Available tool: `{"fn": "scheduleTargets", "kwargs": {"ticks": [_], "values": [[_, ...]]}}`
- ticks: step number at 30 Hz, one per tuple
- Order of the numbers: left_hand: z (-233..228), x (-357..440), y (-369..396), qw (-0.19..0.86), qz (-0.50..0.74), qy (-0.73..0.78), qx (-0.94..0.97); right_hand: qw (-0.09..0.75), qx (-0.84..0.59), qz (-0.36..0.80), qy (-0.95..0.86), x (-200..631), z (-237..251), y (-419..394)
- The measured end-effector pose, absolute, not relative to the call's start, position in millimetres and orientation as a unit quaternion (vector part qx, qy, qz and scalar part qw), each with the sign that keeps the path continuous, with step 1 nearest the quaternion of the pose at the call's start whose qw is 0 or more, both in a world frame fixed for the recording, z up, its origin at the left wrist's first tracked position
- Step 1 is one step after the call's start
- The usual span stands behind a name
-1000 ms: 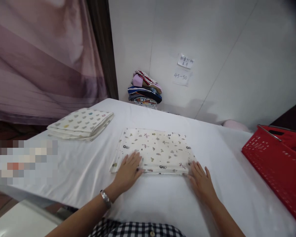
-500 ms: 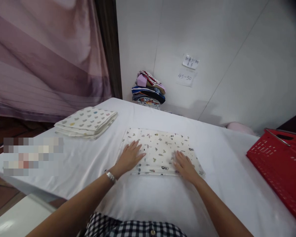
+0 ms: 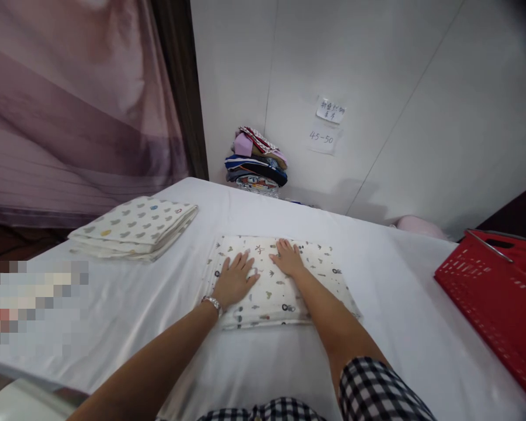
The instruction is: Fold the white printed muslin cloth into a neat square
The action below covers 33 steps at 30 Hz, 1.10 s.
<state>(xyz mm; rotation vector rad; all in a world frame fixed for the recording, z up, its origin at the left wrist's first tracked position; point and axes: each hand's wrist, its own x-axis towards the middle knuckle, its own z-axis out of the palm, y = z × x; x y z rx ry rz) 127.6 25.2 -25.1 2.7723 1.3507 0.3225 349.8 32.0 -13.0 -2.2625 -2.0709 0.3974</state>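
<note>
A folded white cloth [image 3: 272,298] with small printed figures lies flat in front of me on the table. My left hand [image 3: 235,280] rests palm down on its left part, fingers spread, a bracelet on the wrist. Farther back, toward the cloth's rear edge, my right hand [image 3: 288,257] also presses flat with its fingers apart. Neither hand grips anything. To the left sits another folded cloth [image 3: 135,225], white with grey heart-like shapes, in several layers.
A white sheet covers the table [image 3: 390,292]. At the right edge stands a red plastic basket [image 3: 495,298] with a metal handle. Behind the table rises a stack of folded fabrics [image 3: 256,161] against the wall. A pink curtain [image 3: 70,105] hangs at the left.
My right hand has slid from the cloth's right side inward and away from me, toward the back edge. My left hand stays on the left part. The view has shifted slightly.
</note>
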Motion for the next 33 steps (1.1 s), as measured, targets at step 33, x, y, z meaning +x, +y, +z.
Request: {"fn": "scheduleTargets", "kwargs": {"ticks": [33], "values": [[-25.1,152.7,81.6,0.030,0.066,0.480,0.874,0.014,-0.826,0.108,-0.553,452.3,-20.5,-6.4]]}}
